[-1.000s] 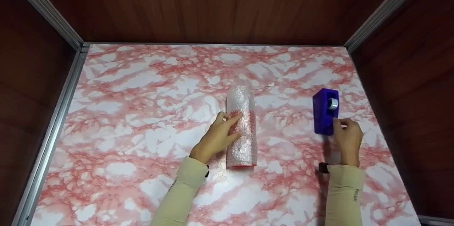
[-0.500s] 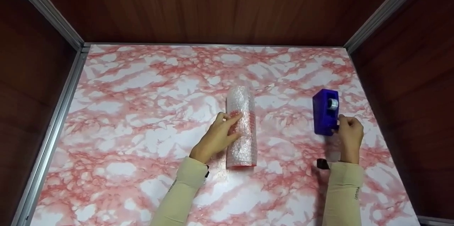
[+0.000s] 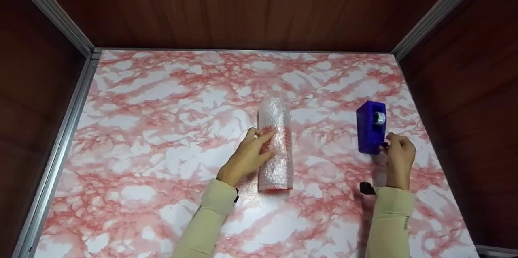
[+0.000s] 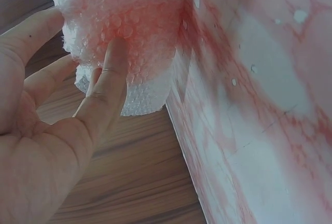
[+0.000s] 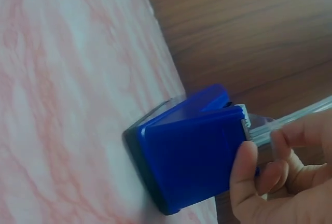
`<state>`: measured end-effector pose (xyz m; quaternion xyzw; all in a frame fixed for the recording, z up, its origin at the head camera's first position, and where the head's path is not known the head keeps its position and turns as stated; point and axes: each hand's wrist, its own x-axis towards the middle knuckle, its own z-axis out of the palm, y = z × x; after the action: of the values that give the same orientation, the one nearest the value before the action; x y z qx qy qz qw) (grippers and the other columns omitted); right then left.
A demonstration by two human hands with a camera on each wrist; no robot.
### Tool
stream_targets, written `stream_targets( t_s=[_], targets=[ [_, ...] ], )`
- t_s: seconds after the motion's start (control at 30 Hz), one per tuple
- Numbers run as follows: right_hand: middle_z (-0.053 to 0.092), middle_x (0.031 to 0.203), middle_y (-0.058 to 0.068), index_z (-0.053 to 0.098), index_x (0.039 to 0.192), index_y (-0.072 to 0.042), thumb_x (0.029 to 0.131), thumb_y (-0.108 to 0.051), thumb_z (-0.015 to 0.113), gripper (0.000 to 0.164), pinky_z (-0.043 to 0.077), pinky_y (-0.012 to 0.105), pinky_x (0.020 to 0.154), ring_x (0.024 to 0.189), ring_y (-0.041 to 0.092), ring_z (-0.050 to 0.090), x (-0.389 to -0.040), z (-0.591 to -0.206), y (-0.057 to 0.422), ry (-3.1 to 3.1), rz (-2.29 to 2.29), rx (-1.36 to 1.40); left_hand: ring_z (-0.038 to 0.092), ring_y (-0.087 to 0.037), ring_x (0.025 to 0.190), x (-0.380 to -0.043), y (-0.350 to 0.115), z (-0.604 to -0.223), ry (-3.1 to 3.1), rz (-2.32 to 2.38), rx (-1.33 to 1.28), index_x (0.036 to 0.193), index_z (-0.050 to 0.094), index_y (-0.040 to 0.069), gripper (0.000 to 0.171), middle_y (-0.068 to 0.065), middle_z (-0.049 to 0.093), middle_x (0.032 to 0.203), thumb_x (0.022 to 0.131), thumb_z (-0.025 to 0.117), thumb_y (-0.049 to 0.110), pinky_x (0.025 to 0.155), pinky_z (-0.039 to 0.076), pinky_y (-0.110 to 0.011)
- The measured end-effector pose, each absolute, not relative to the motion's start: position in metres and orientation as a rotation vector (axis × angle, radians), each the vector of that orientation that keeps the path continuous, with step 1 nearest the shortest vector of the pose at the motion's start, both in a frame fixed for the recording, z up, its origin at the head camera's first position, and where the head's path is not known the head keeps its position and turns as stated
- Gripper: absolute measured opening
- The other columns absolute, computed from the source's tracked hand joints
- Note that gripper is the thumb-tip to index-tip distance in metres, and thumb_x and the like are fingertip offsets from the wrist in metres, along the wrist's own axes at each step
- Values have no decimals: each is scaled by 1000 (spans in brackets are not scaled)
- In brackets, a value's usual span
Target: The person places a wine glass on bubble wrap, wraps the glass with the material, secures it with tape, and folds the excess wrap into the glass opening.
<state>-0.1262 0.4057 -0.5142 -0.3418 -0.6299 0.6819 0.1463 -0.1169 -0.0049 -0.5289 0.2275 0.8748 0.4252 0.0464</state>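
Observation:
A roll-shaped thing in bubble wrap (image 3: 276,173) lies lengthwise on the table, with red showing through the wrap. My left hand (image 3: 242,158) rests on it from the left, thumb and index finger extended over its top. In the left wrist view, fingers (image 4: 115,60) touch the bubbly surface. To the right stands a blue-purple tape dispenser (image 3: 368,130) with a small tape roll (image 3: 379,118) in it. Beside its front end, my right hand (image 3: 400,154) pinches clear tape (image 5: 264,130), which runs out past the cutter; the right wrist view shows the thumb near the dispenser's edge.
The table (image 3: 153,136) has a red-and-white marbled top. Dark wood-grain panels (image 3: 243,7) with metal edge strips (image 3: 52,160) enclose it at the back and both sides.
My right hand has shifted slightly right, and its fingertips have drawn off the dispenser's front. The left hand and the wrapped roll have stayed put.

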Motion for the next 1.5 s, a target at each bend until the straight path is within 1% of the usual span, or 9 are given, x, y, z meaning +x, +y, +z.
stream_targets(
  t_s=[0.07, 0.23, 0.37, 0.47, 0.7, 0.97, 1.2, 1.37, 1.5],
  targets=[
    [55, 112, 6, 53, 86, 9, 99, -4, 47, 18, 52, 22, 62, 100, 17, 54, -125, -517, 405, -1784, 1962, -980, 47, -16, 84, -117, -5, -529, 2667, 1310, 689, 151, 47, 15, 62, -11, 43, 119, 95, 71, 26, 79, 46, -32],
    [56, 108, 9, 56, 84, 7, 99, -5, 52, 19, 51, 21, 61, 82, 15, 54, -124, -522, 405, -1759, 1946, -960, 52, -18, 88, -117, -5, -530, 2649, 1333, 669, 152, 47, 16, 62, -11, 43, 120, 95, 71, 25, 80, 48, -32],
    [51, 87, 7, 59, 84, 5, 98, -7, 56, 19, 52, 22, 62, 71, 16, 52, -124, -524, 406, -1749, 1943, -964, 53, -18, 90, -117, -5, -530, 2642, 1336, 656, 152, 46, 18, 62, -10, 43, 120, 96, 71, 25, 81, 48, -32],
    [47, 78, 7, 60, 83, 4, 98, -6, 57, 18, 52, 23, 62, 69, 17, 52, -123, -525, 405, -1725, 1951, -967, 52, -18, 90, -117, -5, -530, 2636, 1336, 645, 152, 45, 18, 62, -10, 42, 119, 96, 71, 26, 81, 48, -32],
    [55, 95, 10, 63, 84, 4, 97, -2, 49, 20, 52, 22, 61, 69, 14, 55, -121, -532, 402, -1647, 1964, -902, 52, -17, 88, -117, -5, -530, 2625, 1330, 630, 153, 45, 20, 62, -9, 42, 121, 96, 70, 26, 80, 48, -32],
    [56, 74, 3, 61, 74, 0, 95, -3, 53, 22, 50, 20, 56, 62, 13, 57, -118, -538, 401, -1645, 1890, -915, 47, -14, 79, -116, -6, -529, 2628, 1313, 655, 154, 43, 19, 63, -9, 42, 122, 97, 69, 27, 76, 45, -31],
    [54, 75, 6, 55, 74, 3, 96, 0, 52, 22, 51, 24, 62, 67, 17, 54, -116, -543, 398, -1528, 1939, -878, 47, -14, 80, -116, -5, -528, 2608, 1325, 656, 154, 42, 19, 64, -8, 41, 120, 97, 69, 27, 74, 45, -30],
    [53, 80, 8, 50, 73, 3, 96, 1, 50, 23, 51, 30, 66, 70, 20, 53, -115, -543, 394, -1360, 2062, -861, 51, -15, 87, -117, -5, -528, 2604, 1344, 639, 153, 43, 20, 63, -9, 41, 120, 96, 69, 28, 78, 47, -30],
    [51, 79, 9, 44, 74, 3, 95, 3, 48, 22, 50, 34, 64, 70, 22, 52, -115, -542, 390, -1166, 2189, -862, 52, -15, 90, -117, -5, -529, 2609, 1345, 641, 153, 44, 20, 63, -8, 41, 120, 96, 70, 27, 78, 48, -29]
  ],
)
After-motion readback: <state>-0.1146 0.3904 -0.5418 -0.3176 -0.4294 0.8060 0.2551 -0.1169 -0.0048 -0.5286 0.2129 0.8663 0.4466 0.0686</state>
